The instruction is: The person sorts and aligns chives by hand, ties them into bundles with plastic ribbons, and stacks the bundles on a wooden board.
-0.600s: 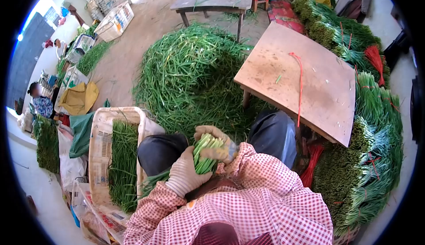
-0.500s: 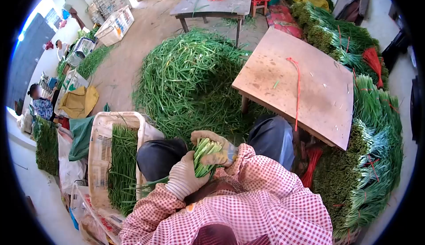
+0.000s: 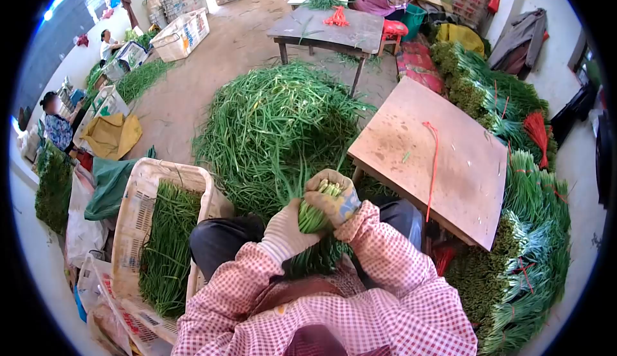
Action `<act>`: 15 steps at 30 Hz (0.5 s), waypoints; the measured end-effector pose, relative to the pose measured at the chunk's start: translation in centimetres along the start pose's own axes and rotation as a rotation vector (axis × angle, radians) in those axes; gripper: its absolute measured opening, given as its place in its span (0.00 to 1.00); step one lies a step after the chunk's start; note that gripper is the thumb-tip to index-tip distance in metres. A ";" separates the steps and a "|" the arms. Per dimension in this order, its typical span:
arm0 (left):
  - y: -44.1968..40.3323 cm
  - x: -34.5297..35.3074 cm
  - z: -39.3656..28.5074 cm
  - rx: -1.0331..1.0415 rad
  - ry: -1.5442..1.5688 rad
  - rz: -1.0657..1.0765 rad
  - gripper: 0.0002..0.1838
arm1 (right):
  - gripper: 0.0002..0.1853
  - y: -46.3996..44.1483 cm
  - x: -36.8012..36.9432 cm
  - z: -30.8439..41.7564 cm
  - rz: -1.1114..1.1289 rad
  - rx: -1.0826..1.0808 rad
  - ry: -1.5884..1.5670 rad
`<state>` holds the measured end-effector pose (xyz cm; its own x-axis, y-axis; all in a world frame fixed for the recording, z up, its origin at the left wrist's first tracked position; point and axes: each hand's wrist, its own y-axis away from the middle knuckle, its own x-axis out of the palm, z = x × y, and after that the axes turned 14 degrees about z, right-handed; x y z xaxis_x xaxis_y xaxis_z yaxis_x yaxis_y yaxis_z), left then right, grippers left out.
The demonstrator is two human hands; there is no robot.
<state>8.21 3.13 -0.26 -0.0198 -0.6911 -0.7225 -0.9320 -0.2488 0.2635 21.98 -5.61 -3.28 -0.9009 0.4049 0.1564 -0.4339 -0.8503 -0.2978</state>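
Note:
Between my gloved hands is a bunch of green chives (image 3: 312,218), its pale cut ends up and its dark leaves hanging down over my lap. My left hand (image 3: 284,232), in a whitish knit glove, is wrapped round the lower left side of the bunch. My right hand (image 3: 339,203), in a stained glove with a blue-grey patch, closes round the upper end of the stems. Just beyond my hands is a large heap of loose chives (image 3: 276,118) on the floor. A plastic crate (image 3: 207,192) with more chives inside stands to my left.
At right is a low wooden table (image 3: 411,137) with a red tie (image 3: 434,163) on it. Stacked tied bunches (image 3: 514,298) line the right wall. Ahead stands a grey table (image 3: 321,25) with red ties (image 3: 336,17). Other people sit at the far left and back.
Both hands have moved up and right with the bunch, which is now more upright. The view has tilted up, showing more of the person at the back.

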 end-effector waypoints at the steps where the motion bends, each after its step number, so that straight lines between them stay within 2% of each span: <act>1: 0.6 0.3 0.2 0.040 0.025 -0.045 0.44 | 0.12 0.5 0.9 1.3 0.003 0.017 0.003; 3: 0.8 -2.7 -0.4 0.204 0.090 -0.148 0.44 | 0.11 -1.0 2.6 5.5 0.017 -0.053 -0.129; 4: 1.9 -5.4 -2.9 0.166 -0.015 -0.185 0.42 | 0.10 -1.6 3.0 6.5 0.034 -0.159 -0.114; 5: 1.9 -6.4 -2.9 0.213 -0.124 -0.244 0.45 | 0.10 -2.5 2.7 7.0 0.055 -0.330 0.057; 7: 2.2 -5.9 -1.8 0.242 -0.275 -0.381 0.51 | 0.11 -3.2 1.9 6.4 -0.012 -0.282 0.196; 8: 2.8 -5.0 -1.7 0.269 -0.337 -0.430 0.53 | 0.11 -3.5 0.8 3.9 -0.075 -0.183 0.248; 9: 3.7 -4.1 -1.3 0.299 -0.415 -0.475 0.56 | 0.11 -3.3 0.5 2.3 -0.130 -0.009 0.138; 10: 4.1 -2.1 -0.6 0.359 -0.412 -0.533 0.58 | 0.11 -2.8 0.3 0.8 -0.134 -0.024 0.290; 11: 4.1 -0.1 -0.1 0.334 -0.392 -0.545 0.63 | 0.12 -2.2 0.2 0.0 -0.133 -0.027 0.444; 12: 3.8 1.6 0.0 0.294 -0.352 -0.534 0.64 | 0.11 -1.6 0.6 0.8 -0.082 -0.141 0.553; 15: 2.0 5.2 2.3 0.166 -0.305 -0.508 0.66 | 0.10 -0.3 1.8 0.0 -0.141 -0.089 0.443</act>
<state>5.43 0.63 -4.93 0.3615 -0.2826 -0.8885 -0.8956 -0.3701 -0.2467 20.43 -4.64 -2.94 -0.7431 0.6355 -0.2098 -0.5345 -0.7522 -0.3853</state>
